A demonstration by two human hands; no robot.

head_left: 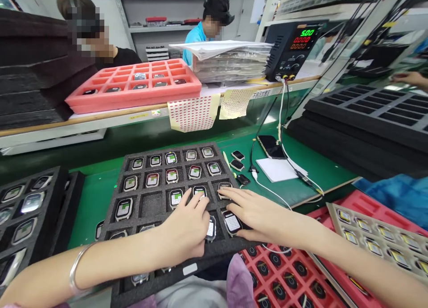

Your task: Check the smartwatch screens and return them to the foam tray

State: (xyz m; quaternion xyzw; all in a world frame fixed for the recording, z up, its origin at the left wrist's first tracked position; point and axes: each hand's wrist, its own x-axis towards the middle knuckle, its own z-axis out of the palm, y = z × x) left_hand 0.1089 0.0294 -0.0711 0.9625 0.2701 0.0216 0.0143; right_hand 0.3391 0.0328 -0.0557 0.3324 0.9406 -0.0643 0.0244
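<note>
A dark grey foam tray holds smartwatch bodies without straps in square pockets, many with lit screens. My left hand, with a silver bracelet at the wrist, reaches over the tray. Its fingers are stretched apart and touch a lit smartwatch in the third row. Over the tray's right edge lies my right hand, fingers spread. Its fingertips rest on a smartwatch, and the thumb is beside another lit smartwatch. Both hands partly cover the front rows. One pocket left of centre has no watch.
Foam trays of watches stand left, black foam stacks right. Two loose watches, a phone, white paper and cables lie behind. A red tray sits lower right. On the shelf are a power supply and a pink tray. Two people are beyond.
</note>
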